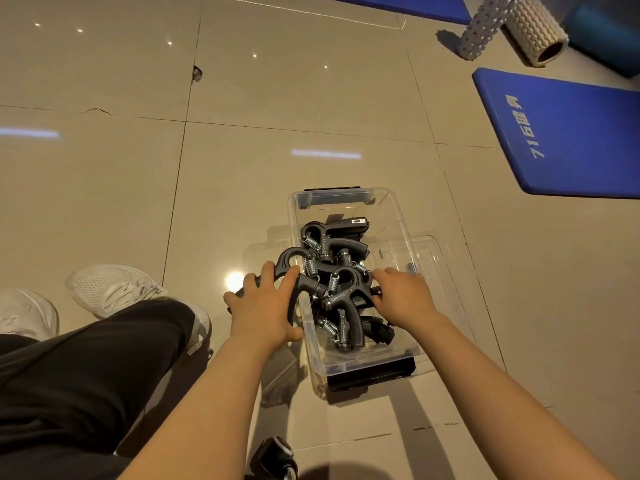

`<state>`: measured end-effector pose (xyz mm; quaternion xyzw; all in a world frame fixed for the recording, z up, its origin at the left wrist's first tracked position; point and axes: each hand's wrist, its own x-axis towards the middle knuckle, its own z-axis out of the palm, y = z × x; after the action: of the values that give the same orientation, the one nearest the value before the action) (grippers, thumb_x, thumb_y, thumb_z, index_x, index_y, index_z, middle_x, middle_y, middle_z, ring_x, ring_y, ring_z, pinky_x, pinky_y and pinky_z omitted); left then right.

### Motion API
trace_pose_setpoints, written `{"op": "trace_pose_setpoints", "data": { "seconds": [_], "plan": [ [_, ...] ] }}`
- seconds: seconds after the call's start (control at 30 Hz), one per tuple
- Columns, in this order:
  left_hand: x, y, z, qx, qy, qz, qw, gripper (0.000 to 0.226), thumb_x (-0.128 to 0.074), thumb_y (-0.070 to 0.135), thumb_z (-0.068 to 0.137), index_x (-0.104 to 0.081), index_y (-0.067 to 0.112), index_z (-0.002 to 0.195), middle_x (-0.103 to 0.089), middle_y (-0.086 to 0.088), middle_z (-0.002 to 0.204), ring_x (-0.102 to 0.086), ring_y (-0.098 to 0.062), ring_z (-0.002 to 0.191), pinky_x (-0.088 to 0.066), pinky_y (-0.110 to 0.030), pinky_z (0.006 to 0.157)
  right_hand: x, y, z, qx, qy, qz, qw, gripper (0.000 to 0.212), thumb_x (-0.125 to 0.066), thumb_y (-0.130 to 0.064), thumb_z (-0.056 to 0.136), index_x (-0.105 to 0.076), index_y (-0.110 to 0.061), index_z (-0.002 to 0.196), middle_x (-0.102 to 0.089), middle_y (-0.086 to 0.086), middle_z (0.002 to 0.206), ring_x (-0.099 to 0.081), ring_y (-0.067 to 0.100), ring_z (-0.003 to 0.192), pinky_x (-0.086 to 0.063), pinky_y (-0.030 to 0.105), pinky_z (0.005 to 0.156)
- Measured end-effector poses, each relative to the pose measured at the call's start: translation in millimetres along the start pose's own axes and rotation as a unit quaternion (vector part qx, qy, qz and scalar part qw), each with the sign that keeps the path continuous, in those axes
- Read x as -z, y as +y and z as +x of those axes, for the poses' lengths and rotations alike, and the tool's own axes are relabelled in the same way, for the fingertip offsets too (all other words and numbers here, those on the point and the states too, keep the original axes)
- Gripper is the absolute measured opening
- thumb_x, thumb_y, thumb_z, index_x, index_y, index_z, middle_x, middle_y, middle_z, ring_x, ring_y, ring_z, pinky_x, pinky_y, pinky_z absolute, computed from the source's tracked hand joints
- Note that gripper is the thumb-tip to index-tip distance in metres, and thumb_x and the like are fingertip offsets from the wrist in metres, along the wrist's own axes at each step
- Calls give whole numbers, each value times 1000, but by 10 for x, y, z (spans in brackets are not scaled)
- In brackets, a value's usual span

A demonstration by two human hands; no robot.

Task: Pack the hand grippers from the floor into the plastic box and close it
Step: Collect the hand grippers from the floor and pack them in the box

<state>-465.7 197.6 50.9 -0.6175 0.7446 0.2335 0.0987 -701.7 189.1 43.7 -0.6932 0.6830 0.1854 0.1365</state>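
A clear plastic box [398, 216] with black end latches stands open on the tiled floor, holding several dark grey hand grippers [341, 251] with metal springs. My left hand [265, 306] is closed around one hand gripper [294, 259] at the box's left wall, its looped top over the rim. My right hand [403, 294] reaches into the box and rests on another gripper [346, 299] in the pile; its fingertips are hidden. The clear lid [433, 254] lies flat on the floor at the box's right side.
My leg in black trousers [86, 368] and white shoes [114, 289] are at the left. A blue mat [568, 133] lies at the right, with two foam rollers [512, 26] behind it. A dark object [273, 459] sits on the floor between my arms.
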Motion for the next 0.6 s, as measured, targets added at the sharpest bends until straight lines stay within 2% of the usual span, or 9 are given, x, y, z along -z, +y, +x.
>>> {"op": "trace_pose_setpoints", "data": {
  "seconds": [0.1, 0.2, 0.27, 0.37, 0.43, 0.5, 0.6],
  "plan": [
    [-8, -11, -2, 1, -3, -4, 1000, 101, -70, 52, 68, -6, 39, 145, -11, -4, 149, -23, -32, 130, -33, -51, 96, 79, -173, 205, 67, -19, 47, 996, 73, -65, -46, 82, -31, -25, 143, -36, 5, 145, -40, 27, 128, -36, 45, 102],
    [-12, -58, -15, 7, -8, -5, 1000, 102, -70, 54, 68, -4, 40, 145, -10, -4, 150, -22, -32, 132, -33, -52, 97, 42, -406, 392, 106, -99, 25, 989, 96, -77, -43, 71, -20, -28, 147, -15, 4, 156, -22, 31, 139, -28, 49, 109],
    [-1, -81, -20, 11, -12, -5, 1000, 103, -70, 55, 68, -4, 40, 145, -9, -4, 150, -22, -32, 132, -34, -52, 98, -38, -476, 457, 124, -127, -33, 984, 93, -77, -40, 71, -24, -28, 146, -16, 4, 155, -20, 32, 139, -30, 48, 109],
    [11, -85, -24, 15, -21, -12, 1000, 103, -70, 54, 68, -4, 40, 146, -9, -4, 150, -21, -33, 133, -34, -53, 98, -72, -450, 458, 148, -85, -65, 983, 73, -71, -39, 77, -35, -26, 140, -32, 4, 145, -31, 30, 130, -42, 41, 98],
    [12, -78, -22, 17, -23, -22, 999, 103, -71, 54, 69, -4, 39, 146, -10, -4, 150, -22, -32, 132, -34, -53, 97, -28, -397, 437, 153, -59, -78, 983, 68, -68, -40, 78, -39, -24, 137, -37, 6, 139, -36, 30, 123, -45, 39, 89],
    [2, -68, -12, 17, -20, -31, 999, 102, -71, 54, 69, -5, 39, 145, -11, -4, 150, -24, -32, 131, -35, -52, 97, 41, -317, 410, 127, -28, -45, 991, 66, -68, -41, 75, -42, -24, 133, -41, 7, 134, -41, 29, 119, -46, 38, 84],
    [-12, -47, -1, 21, -17, -44, 999, 101, -70, 54, 69, -6, 39, 145, -10, -4, 151, -24, -32, 131, -35, -51, 97, 213, -188, 408, 27, 34, 85, 995, 60, -69, -47, 73, -50, -22, 123, -50, 6, 121, -51, 26, 106, -42, 30, 73]
  ]
}}
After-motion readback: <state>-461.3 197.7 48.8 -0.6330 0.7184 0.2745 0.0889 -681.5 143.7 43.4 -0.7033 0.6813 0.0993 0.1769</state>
